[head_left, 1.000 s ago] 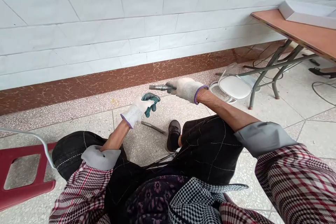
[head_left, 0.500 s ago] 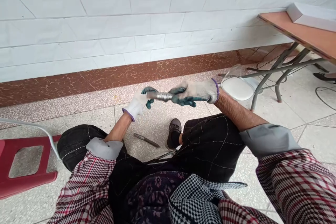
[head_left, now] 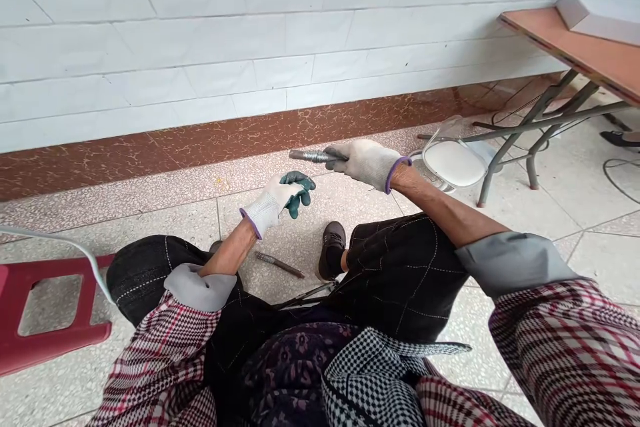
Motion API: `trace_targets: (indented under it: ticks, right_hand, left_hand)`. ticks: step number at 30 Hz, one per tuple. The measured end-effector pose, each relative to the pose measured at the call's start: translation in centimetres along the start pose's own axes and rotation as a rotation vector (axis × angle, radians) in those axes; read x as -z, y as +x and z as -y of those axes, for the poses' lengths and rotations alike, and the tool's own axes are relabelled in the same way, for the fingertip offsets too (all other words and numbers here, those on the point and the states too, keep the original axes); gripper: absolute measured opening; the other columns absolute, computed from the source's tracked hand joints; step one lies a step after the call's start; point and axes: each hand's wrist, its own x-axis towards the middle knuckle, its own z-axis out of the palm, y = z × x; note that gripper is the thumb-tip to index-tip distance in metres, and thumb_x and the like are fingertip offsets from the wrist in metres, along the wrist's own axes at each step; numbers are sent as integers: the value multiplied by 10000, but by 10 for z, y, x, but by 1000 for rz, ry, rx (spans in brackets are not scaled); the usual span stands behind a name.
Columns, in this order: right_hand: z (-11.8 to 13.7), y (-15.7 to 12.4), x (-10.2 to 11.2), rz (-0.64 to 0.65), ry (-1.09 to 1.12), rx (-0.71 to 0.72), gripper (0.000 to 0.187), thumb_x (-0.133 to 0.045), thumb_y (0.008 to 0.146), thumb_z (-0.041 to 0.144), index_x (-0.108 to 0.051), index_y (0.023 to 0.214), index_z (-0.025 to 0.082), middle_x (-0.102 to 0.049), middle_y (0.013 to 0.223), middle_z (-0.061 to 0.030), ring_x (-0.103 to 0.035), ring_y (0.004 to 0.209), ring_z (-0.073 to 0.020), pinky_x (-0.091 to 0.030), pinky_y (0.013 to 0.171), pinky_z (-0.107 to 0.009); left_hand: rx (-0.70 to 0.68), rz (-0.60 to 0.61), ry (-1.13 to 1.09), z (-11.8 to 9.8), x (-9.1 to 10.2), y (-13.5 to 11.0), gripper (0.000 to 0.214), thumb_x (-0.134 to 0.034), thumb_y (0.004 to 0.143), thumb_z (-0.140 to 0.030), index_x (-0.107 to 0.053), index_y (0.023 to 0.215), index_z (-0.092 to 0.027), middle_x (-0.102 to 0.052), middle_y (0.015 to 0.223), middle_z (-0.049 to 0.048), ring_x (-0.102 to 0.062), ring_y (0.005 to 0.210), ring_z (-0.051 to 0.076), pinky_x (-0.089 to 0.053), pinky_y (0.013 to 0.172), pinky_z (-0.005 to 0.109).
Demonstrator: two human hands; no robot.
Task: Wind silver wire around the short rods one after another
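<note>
My right hand (head_left: 363, 161), in a white glove with dark finger coating and a purple cuff, is closed round one end of a dark rod (head_left: 298, 155). Silvery wire is wound in a tight coil (head_left: 315, 157) about that rod, and its free end points left. Below it my left hand (head_left: 287, 199), in a matching glove with green coating, is apart from the rod, its fingers loosely bent with a gap to the thumb and nothing visible between them. On the floor lies a second dark rod (head_left: 285, 267) with a ridged, coil-like left end.
A red stool (head_left: 95, 335) stands at the left, a pale hose (head_left: 65, 235) arching over it. To the right are a round white seat (head_left: 456, 163) and a folding table (head_left: 595, 47) bearing a white box (head_left: 600, 17). A tiled wall (head_left: 200, 47) runs across the front.
My left hand has let go of the rod and sits slightly lower. My right hand has raised the rod a little and turned over, back of the glove upward.
</note>
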Motion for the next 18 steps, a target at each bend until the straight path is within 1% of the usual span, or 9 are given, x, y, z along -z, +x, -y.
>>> trace_targets:
  ticks: [1,3,6,9,12,14,15,18]
  right_hand:
    - [3,-3,3,-8,55,-21,208,-713,973,296,-778,1137,185,-614,744,-1,-520,625,-141,-382,556,-283]
    - [11,-11,7,25,259,-59,235,-681,991,297,-766,1164,163,-560,704,17,-452,542,-113,-355,467,-262]
    - [22,-23,10,145,557,-28,229,-713,969,289,-757,1143,148,-527,670,35,-436,489,-92,-358,383,-224]
    - [25,-28,6,232,740,30,267,-786,919,324,-748,1112,145,-538,643,47,-445,451,-79,-362,341,-197]
    - [21,-28,-2,335,868,51,303,-799,892,373,-736,1074,139,-542,626,57,-411,403,-68,-349,311,-194]
    - [17,-28,-6,396,918,83,316,-802,889,396,-730,1060,141,-544,625,60,-400,394,-63,-347,312,-190]
    - [16,-29,-8,404,936,108,324,-807,890,411,-726,1051,142,-545,625,60,-399,394,-61,-347,317,-188]
    - [17,-31,-9,379,959,155,353,-814,899,456,-712,1032,146,-542,614,60,-395,392,-61,-342,319,-185]
  left_hand:
    - [4,11,-29,-2,0,-1,118,-609,861,-118,-717,867,-163,-661,619,11,-492,392,95,-382,395,232]
    - [-1,5,-83,-6,0,0,147,-584,863,-96,-714,866,-165,-587,559,-30,-456,383,88,-371,380,218]
    - [-35,-93,-76,-10,1,4,150,-596,886,-76,-703,846,-174,-483,505,-72,-391,379,76,-334,363,201]
    - [-97,-206,-26,-14,2,6,157,-629,916,-78,-675,806,-181,-489,519,-73,-393,393,67,-323,369,194]
    - [-117,-260,-30,-17,3,4,232,-617,914,-54,-610,726,-188,-501,513,-63,-408,395,69,-339,376,200]
    - [-89,-246,-25,-18,6,2,261,-624,886,-33,-588,680,-189,-499,496,-57,-410,385,70,-339,371,204]
    - [-84,-219,-24,-18,8,1,251,-645,865,-27,-600,676,-186,-514,499,-50,-421,385,70,-337,370,204]
    - [-110,-140,-82,-19,21,-1,179,-740,769,-30,-660,692,-171,-578,523,-22,-470,394,77,-334,374,204]
